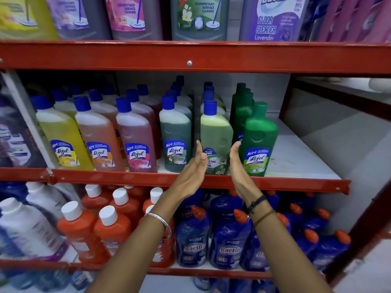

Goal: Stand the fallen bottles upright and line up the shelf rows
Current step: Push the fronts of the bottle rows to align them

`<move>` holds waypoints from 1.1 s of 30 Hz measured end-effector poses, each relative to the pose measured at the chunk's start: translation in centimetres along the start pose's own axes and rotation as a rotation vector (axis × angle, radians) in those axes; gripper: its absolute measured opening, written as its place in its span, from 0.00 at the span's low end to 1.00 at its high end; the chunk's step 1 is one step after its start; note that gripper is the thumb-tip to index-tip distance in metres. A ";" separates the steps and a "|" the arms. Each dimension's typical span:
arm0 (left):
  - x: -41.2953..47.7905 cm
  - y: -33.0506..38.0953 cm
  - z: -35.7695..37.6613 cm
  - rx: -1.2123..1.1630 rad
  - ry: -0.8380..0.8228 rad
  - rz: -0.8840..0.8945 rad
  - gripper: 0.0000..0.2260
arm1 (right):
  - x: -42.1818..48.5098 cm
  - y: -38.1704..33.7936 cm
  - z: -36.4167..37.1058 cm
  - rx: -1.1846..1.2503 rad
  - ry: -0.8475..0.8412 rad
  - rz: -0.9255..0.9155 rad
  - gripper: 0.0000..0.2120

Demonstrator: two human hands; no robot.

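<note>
On the middle shelf [296, 161] stand rows of floor-cleaner bottles with blue caps. A pale green Bactin bottle [214, 134] stands upright at the front of its row. My left hand [193, 168] is flat and open just left of it, palm facing the bottle. On the bottle's right side is my right hand [238, 163], also open, with its fingertips close to a dark green Lizol bottle [259, 138]. Neither hand grips anything. A grey-green Lizol bottle [175, 136] stands left of my left hand. All bottles in view stand upright.
Yellow [61, 134], orange [97, 134] and pink [135, 136] Lizol rows fill the shelf's left part. Bare white shelf lies right of the dark green row. Red shelf rails [190, 58] run above and below. Orange bottles [112, 227] and blue Bactin bottles [192, 235] crowd the lower shelf.
</note>
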State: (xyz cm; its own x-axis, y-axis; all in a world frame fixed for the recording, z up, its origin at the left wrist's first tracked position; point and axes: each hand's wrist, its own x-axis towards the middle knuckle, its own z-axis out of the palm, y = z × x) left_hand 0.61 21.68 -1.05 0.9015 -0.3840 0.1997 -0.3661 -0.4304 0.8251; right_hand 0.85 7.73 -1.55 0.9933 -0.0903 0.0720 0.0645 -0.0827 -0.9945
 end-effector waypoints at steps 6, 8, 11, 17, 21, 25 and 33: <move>-1.3 -0.8 0.1 -0.096 0.411 0.068 0.34 | -3.5 1.0 3.6 0.031 0.478 -0.147 0.27; -1.5 -1.5 -0.5 -0.146 0.591 0.094 0.34 | -5.3 1.2 6.1 0.095 0.482 -0.269 0.22; -0.5 -2.8 -1.8 -0.126 0.472 -0.094 0.28 | -4.0 1.1 8.8 0.090 0.183 -0.177 0.32; 1.3 -3.6 -4.5 -0.154 0.310 -0.185 0.36 | 0.0 -1.1 11.7 -0.104 0.134 -0.073 0.33; 1.2 -4.6 -5.3 -0.186 0.213 -0.225 0.53 | 0.1 -1.3 11.7 -0.051 0.167 -0.069 0.32; 0.5 -4.9 -5.9 -0.195 0.126 -0.247 0.55 | -1.0 -1.5 11.3 -0.010 0.194 -0.052 0.32; -1.1 -5.2 -6.2 -0.266 0.035 -0.186 0.50 | -2.4 -1.0 12.5 0.036 0.328 -0.032 0.31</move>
State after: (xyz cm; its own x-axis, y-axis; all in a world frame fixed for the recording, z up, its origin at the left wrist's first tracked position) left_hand 2.93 29.43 -2.24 0.9564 -0.2883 0.0472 -0.1257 -0.2605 0.9572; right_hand -0.44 20.42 -1.66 0.9075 -0.4031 0.1183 0.1044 -0.0563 -0.9929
